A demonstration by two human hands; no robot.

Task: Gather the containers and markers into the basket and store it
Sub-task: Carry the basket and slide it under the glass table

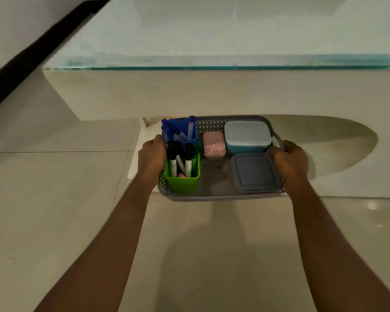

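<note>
Pretty much the home stretch here. The gathering part looks done: the grey basket [214, 195] is loaded with a green cup [185, 183] of black-capped markers [173, 161], a blue cup [190, 134] of blue markers [178, 131] behind it, plus three lidded containers, a small pink one [214, 145], a light blue one [247, 137] and a flat dark grey one [256, 173] nearest the camera. Nothing stray is seen on the glass-topped desk [212, 64] above. The basket is gripped at both short ends: the left hand [152, 155] is clenched on the left rim, and the right hand [289, 159] is wrapped around the right-side handle. What's left is just the storing bit. The basket is held low, its far edge just under the desk's overhang, by a pale shelf or ledge there. Whether it's already resting on that shelf or hanging slightly above it can't be told from this angle, the shadow down there is murky.
</note>
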